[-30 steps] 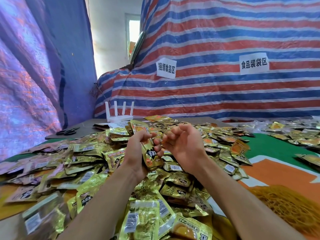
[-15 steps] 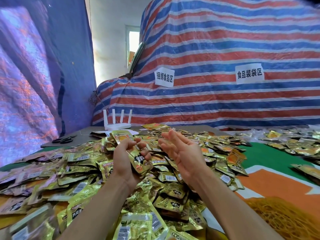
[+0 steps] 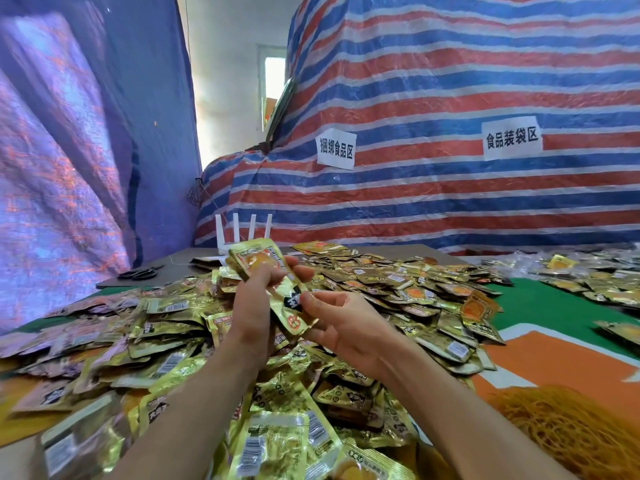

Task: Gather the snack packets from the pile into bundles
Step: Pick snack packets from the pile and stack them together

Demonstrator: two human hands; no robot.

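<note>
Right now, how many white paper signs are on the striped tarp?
2. One white sign hangs left of centre on the striped tarp; the other is further right, slightly higher. More could sit outside the frame.

Head view, forward-down, close over pile point(image 3: 398, 292)

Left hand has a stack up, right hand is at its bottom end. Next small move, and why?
Probably square up the packet stack with the right hand. The left hand grips it above the pile, its packets look slightly fanned, and the right thumb sits at its lower end. Banding from the rubber bands likely follows.
</note>
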